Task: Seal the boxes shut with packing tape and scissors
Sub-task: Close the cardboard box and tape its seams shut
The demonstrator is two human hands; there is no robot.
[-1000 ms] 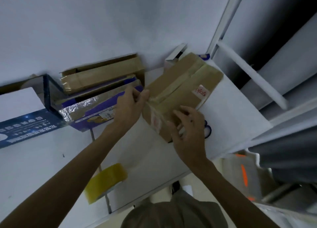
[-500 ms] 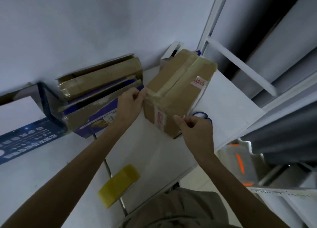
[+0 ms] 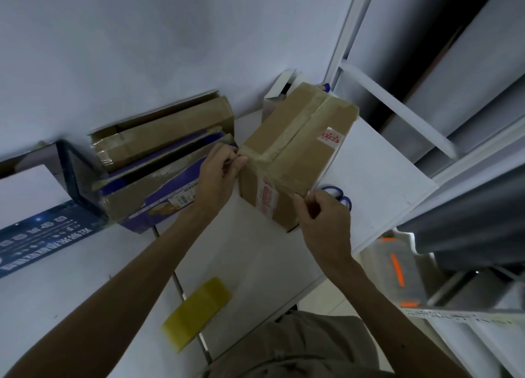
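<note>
Evidently a strip of tape (image 3: 278, 178) is being laid across the near top edge of the brown box (image 3: 298, 144), which stands on the white table (image 3: 383, 178). The left hand (image 3: 218, 176) pinches one end at the left corner and the right hand (image 3: 324, 221) pinches the other — likely to keep it taut. Scissors (image 3: 338, 192) lie just beside the box, with the tape roll (image 3: 199, 312) nearer the person. Other boxes (image 3: 159, 139) lean by the white wall (image 3: 142, 50), and metal shelving (image 3: 397, 113) stands to the right.

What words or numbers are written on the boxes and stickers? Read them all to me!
Nothing is sharp enough to read.
On the brown box, the top sticker: red print, blurred.
On that box, the side sticker: red print, blurred.
On the purple box, the white label: too small.
On the dark blue box, white characters: blurred, upside down.
</note>
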